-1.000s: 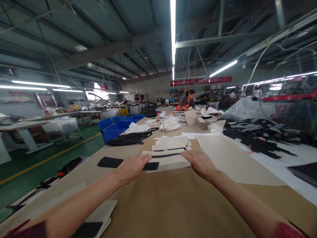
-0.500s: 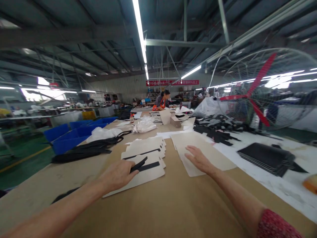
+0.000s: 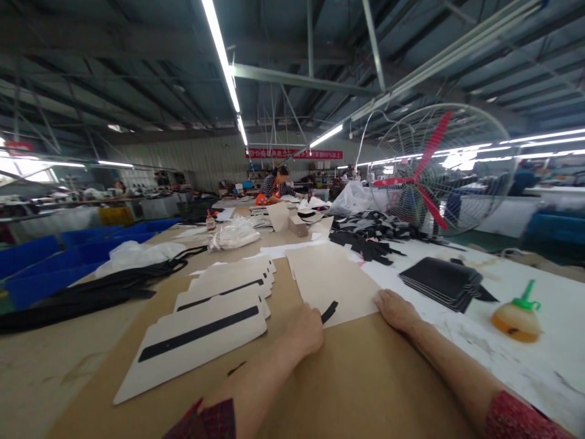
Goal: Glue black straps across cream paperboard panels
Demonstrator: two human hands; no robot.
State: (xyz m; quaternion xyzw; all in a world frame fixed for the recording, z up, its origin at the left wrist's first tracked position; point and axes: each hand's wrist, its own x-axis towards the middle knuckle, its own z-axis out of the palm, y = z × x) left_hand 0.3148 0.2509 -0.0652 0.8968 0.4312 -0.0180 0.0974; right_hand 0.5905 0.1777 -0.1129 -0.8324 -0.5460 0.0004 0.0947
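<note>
My left hand is closed around black strips, whose ends stick out past the fingers. It is at the near left corner of a stack of beige sheets. My right hand is closed at the near right corner of those sheets, fingertips on the edge. Left of my hands, beige pieces overlap in a fanned row. A black strip lies along the nearest one. Under everything is brown board.
Black panels are stacked at right, near a bottle with a green nozzle. Black scraps lie before a caged fan. Black cloth and blue bins are at left. A co-worker works at the far end.
My left hand has moved right, from the fanned pieces to the sheet stack, carrying the black strips. My right hand has gone from lying on the sheets to their near right corner. The view turned right.
</note>
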